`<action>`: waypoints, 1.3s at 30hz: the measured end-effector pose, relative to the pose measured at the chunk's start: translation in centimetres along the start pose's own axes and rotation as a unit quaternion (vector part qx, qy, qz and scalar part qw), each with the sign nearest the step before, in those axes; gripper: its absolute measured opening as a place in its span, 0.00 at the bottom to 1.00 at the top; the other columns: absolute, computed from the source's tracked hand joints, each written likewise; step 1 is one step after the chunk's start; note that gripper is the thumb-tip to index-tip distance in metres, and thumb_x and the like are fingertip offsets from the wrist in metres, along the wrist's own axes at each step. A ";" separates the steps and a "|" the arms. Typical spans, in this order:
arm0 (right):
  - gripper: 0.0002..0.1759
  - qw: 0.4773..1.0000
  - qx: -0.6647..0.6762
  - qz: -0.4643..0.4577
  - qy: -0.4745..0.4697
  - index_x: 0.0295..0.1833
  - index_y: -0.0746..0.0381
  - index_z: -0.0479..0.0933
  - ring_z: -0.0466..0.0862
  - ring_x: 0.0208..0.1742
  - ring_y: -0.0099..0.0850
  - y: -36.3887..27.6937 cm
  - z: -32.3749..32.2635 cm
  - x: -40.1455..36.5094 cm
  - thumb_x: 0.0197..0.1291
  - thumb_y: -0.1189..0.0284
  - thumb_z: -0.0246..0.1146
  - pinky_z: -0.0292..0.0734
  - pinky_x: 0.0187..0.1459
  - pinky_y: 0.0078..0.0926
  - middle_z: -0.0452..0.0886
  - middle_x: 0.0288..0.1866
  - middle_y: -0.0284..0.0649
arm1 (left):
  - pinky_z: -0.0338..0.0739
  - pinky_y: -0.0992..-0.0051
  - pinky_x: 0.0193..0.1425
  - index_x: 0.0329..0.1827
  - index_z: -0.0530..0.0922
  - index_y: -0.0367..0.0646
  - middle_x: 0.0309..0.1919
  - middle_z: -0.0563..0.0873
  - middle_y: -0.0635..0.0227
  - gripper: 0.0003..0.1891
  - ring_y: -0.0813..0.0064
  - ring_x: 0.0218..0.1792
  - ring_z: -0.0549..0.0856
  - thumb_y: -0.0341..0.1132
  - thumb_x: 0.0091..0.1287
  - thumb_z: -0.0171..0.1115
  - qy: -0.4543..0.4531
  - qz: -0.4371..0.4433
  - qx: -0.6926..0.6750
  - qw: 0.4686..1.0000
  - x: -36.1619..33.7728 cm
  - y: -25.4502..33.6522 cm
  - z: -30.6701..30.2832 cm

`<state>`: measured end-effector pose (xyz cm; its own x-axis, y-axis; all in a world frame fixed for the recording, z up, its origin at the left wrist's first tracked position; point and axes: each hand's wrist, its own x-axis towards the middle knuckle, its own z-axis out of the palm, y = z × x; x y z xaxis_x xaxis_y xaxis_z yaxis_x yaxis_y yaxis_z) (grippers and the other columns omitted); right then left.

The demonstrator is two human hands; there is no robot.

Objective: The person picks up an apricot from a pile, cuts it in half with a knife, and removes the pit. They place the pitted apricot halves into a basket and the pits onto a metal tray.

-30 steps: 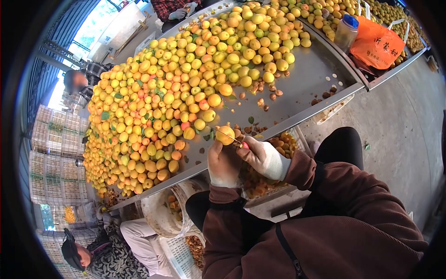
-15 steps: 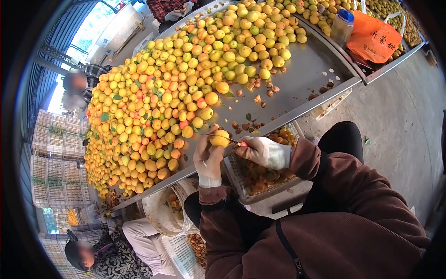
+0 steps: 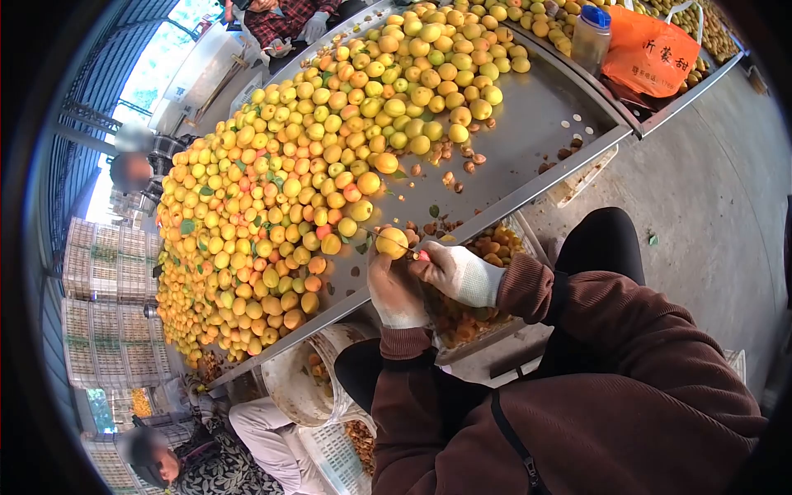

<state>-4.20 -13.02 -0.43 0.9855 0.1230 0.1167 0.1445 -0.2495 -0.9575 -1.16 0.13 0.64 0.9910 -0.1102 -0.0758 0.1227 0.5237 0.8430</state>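
Note:
My left hand (image 3: 394, 289), in a pale glove, has its fingers closed around a yellow apricot (image 3: 391, 242) just over the near edge of the metal table (image 3: 540, 99). In my gloved right hand (image 3: 464, 272) is a small knife (image 3: 421, 256) with a pinkish-red handle. Its thin blade lies across the apricot, partly hidden by the fruit and fingers. Below my right hand, a crate (image 3: 540, 239) holds cut apricot pieces (image 3: 495, 244). A large heap of whole apricots (image 3: 280, 181) covers the table's left and far parts.
Apricot stones (image 3: 448, 178) and leaf bits lie on the bare metal. A blue-lidded bottle (image 3: 591, 41) and an orange bag (image 3: 648, 54) stand at the far right. Left of my knees is a white bucket (image 3: 285, 384). Other people sit around the table; stacked crates (image 3: 111, 338) stand at left.
My left hand has turned and come closer to my right hand, still holding the apricot. The knife stays across the fruit. The view has shifted slightly.

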 end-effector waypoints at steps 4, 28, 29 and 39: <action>0.18 1.000 -0.013 -0.005 0.012 0.52 0.66 0.72 0.85 0.43 0.52 -0.5 -0.2 0.1 0.70 0.61 0.58 0.80 0.42 0.38 0.83 0.37 0.55 | 0.74 0.65 0.60 0.60 0.74 0.37 0.49 0.84 0.57 0.22 0.64 0.50 0.82 0.45 0.74 0.45 -0.016 -0.041 -0.024 0.999 0.2 -0.3 -0.1; 0.22 0.999 0.032 -0.016 0.006 0.60 0.64 0.69 0.85 0.42 0.50 -0.1 0.2 0.6 0.70 0.58 0.58 0.79 0.42 0.38 0.83 0.39 0.54 | 0.73 0.67 0.63 0.68 0.66 0.37 0.48 0.83 0.61 0.33 0.69 0.53 0.80 0.58 0.74 0.52 -0.060 0.002 0.006 0.998 0.5 -1.1 -0.2; 0.23 1.000 0.000 -0.017 0.005 0.61 0.64 0.68 0.85 0.42 0.50 0.1 0.2 0.5 0.70 0.58 0.57 0.79 0.42 0.38 0.83 0.39 0.54 | 0.72 0.67 0.64 0.68 0.65 0.38 0.49 0.82 0.61 0.34 0.69 0.55 0.79 0.59 0.73 0.52 -0.033 -0.043 -0.086 0.995 0.4 -1.6 0.0; 0.20 1.000 0.021 -0.001 0.005 0.55 0.66 0.73 0.85 0.43 0.50 0.0 1.0 0.4 0.71 0.60 0.56 0.79 0.41 0.36 0.84 0.39 0.54 | 0.74 0.71 0.55 0.58 0.73 0.40 0.43 0.80 0.65 0.28 0.73 0.46 0.79 0.58 0.72 0.55 -0.044 0.006 -0.005 0.999 0.8 -0.1 -0.2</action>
<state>-3.88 -11.99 -0.65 0.9860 0.1143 0.1215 0.1433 -0.2080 -0.9676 -0.33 0.21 0.41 0.9841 -0.1767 -0.0182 0.1114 0.5341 0.8380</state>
